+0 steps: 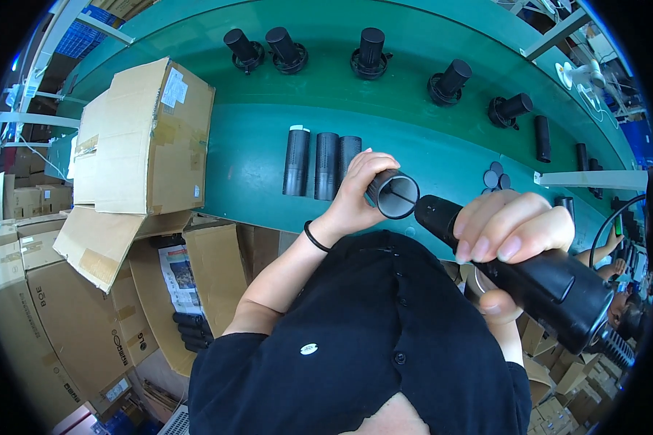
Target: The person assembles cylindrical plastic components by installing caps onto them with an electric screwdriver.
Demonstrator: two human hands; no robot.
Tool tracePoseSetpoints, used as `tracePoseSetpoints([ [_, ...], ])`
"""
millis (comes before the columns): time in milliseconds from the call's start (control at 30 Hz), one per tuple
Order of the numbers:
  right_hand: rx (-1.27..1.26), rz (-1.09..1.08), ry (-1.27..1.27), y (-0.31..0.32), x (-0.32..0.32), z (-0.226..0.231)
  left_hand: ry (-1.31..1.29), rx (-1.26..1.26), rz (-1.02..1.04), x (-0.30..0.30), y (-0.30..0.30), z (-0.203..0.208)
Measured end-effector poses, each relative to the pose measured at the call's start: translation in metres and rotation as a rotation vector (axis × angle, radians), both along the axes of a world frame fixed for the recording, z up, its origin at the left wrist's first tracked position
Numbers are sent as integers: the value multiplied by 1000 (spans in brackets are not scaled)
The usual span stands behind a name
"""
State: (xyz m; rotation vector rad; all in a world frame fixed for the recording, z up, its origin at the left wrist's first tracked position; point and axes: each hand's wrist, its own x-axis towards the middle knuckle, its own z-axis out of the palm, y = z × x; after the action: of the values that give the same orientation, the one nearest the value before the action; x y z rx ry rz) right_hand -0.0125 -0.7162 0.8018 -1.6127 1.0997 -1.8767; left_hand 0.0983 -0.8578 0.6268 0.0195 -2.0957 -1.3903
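Observation:
My left hand (357, 187) is closed around a black tube (382, 190), its hollow end turned toward the right and showing a ridge inside. In my right hand (516, 228) is a thick black electric screwdriver (559, 293) with a coiled cord sleeve at its back end. The tool's narrow nose points left, right at the tube's rim; whether they touch I cannot tell. On the green bench (243, 167), just beyond my left hand, three perforated black tubes (326, 163) lie side by side.
Several black cylinders on round bases (371, 54) line the far side of the bench. Small dark discs (492, 177) lie at the right. A large cardboard box (123, 145) stands at the left, above an opened carton (221, 264). Another person's hand (613, 243) shows far right.

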Motion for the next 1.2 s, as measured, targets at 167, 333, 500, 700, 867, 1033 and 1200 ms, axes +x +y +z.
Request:
tracePoseSetpoints([
  [167,-5,105,-42,-8,1,-3,6,11,0,0,0,-4],
  [333,18,125,-28,-4,-6,1,23,69,-33,-3,3,-3],
  [500,11,93,18,-3,-2,1,35,49,-15,-5,6,-2],
  [700,34,75,-55,-4,-3,-6,6,58,-16,-1,8,-8],
  [867,22,63,-15,4,-8,7,-98,217,-131,-3,8,-8],
  [1033,5,-81,-14,-1,-8,5,-163,307,-185,1,10,-5],
  [1200,66,-164,7,-10,-1,-2,-212,383,-190,4,10,3],
])
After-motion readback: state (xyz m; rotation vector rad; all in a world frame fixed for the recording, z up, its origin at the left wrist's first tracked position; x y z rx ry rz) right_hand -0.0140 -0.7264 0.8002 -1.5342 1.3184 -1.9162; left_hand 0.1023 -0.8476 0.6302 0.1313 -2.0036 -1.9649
